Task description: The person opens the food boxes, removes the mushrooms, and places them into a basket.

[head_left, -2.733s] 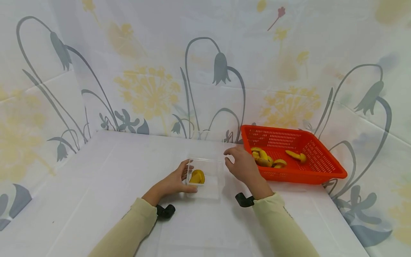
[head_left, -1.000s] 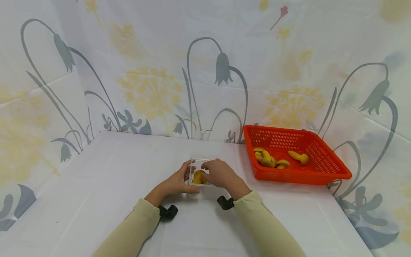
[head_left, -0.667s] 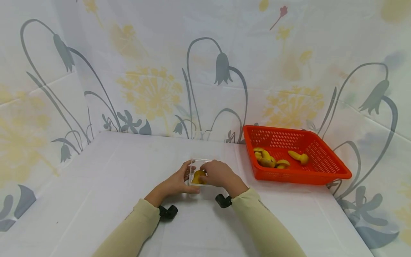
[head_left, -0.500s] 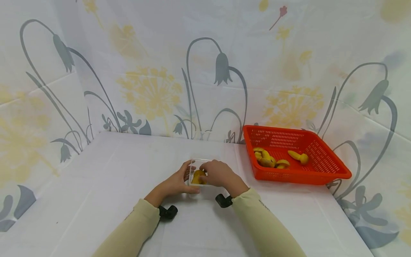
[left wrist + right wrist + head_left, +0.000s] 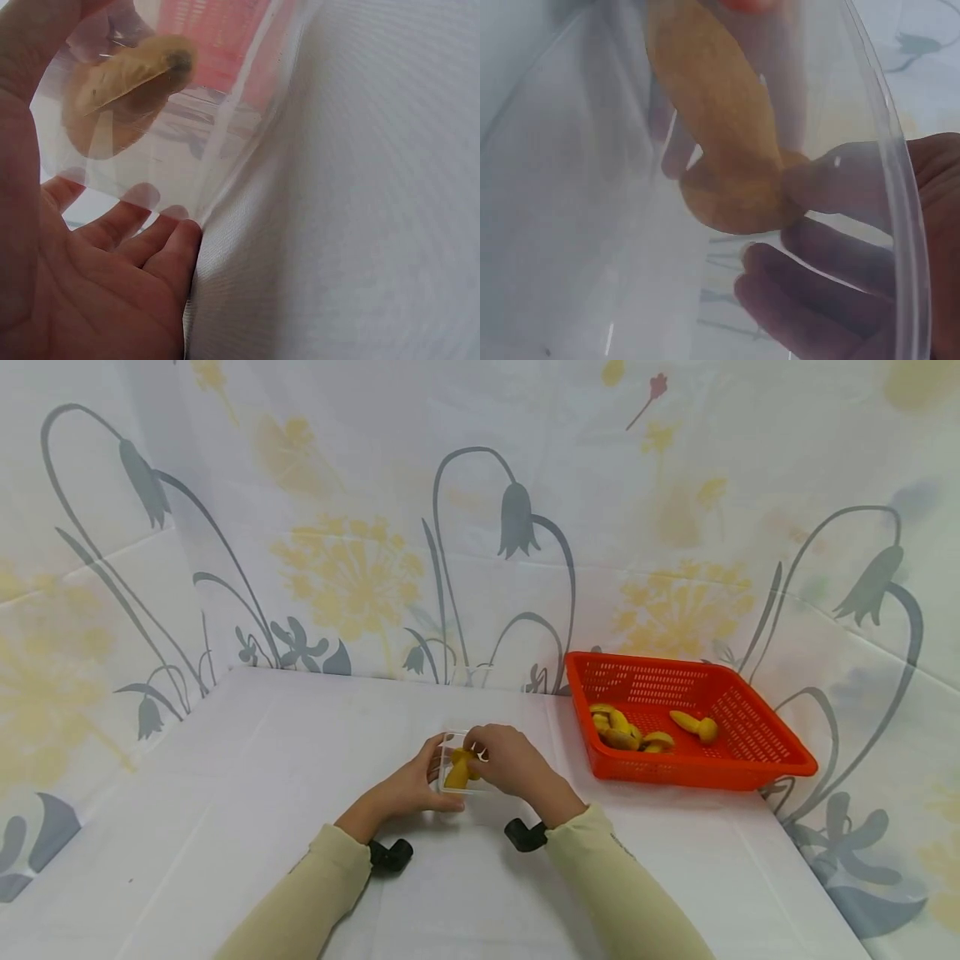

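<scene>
A clear plastic box [image 5: 472, 792] stands on the white table, tilted slightly in the head view. My left hand [image 5: 412, 787] holds it from the left, thumb in front and fingers behind; in the left wrist view the fingertips [image 5: 142, 196] press on its clear wall. Inside is a yellow mushroom [image 5: 456, 774], its stem pointing lower left. My right hand [image 5: 510, 762] reaches over the rim and pinches the mushroom at the cap. Through the box wall, the right wrist view shows the cap [image 5: 735, 199] against thumb and fingers.
A red perforated basket [image 5: 675, 771] stands at the right with several yellow mushrooms [image 5: 618, 727] at its left side and one mushroom [image 5: 696, 727] lying apart. Faint clear plastic edges [image 5: 487, 668] show at the back by the flower-printed cloth [image 5: 337, 568]. A black mount sits on each wrist.
My right hand, earlier empty beside the basket, moved left into the box and took hold of the mushroom. In the last half second it has raised and turned the mushroom slightly. Left hand stays put.
</scene>
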`<state>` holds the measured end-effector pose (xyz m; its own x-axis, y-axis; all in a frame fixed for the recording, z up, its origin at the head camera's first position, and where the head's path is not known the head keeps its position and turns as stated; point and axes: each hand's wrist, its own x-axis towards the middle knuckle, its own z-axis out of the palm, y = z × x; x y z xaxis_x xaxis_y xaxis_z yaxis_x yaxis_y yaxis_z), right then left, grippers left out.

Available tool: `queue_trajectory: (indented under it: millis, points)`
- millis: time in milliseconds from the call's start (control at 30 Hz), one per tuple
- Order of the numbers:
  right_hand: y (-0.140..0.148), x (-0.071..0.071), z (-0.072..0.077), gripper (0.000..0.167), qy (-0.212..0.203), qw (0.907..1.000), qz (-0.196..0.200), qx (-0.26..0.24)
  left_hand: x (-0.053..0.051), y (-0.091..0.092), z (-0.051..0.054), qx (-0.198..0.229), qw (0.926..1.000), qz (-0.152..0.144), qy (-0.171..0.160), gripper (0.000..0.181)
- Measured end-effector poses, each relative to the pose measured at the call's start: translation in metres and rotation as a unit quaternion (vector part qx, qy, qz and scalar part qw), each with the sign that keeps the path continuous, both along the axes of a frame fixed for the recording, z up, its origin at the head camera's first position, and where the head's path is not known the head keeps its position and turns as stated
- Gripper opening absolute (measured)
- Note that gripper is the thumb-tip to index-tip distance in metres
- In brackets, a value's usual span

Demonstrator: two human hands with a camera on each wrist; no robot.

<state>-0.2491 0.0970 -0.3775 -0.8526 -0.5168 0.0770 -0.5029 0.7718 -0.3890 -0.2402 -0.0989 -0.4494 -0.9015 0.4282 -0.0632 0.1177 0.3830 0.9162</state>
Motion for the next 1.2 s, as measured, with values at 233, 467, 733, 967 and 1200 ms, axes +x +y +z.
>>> queue_trajectory:
  millis: [233, 467, 733, 967, 1200]
  points:
    - [-0.001, 0.005, -0.003, 0.012, 0.015, 0.9991, 0.000, -0.041, -0.001, 0.000, -0.004, 0.006, 1.0000, -0.007, 0.003, 0.112]
    - [0.006, 0.006, 0.004, 0.013, 0.049, 0.9967, -0.016, -0.062, -0.002, 0.001, -0.003, -0.005, 1.0000, -0.004, 0.007, 0.114]
    - [0.023, 0.001, 0.012, 0.012, 0.069, 0.9924, -0.044, -0.092, -0.002, 0.001, -0.002, -0.016, 0.9998, 0.007, 0.010, 0.114]
    - [0.043, -0.004, 0.021, 0.013, 0.106, 0.9873, -0.056, -0.105, -0.001, 0.001, -0.002, -0.011, 0.9999, 0.007, 0.006, 0.113]
    - [0.061, -0.009, 0.030, 0.014, 0.096, 0.9825, -0.068, -0.144, 0.000, 0.000, -0.002, 0.006, 0.9998, 0.005, 0.016, 0.113]
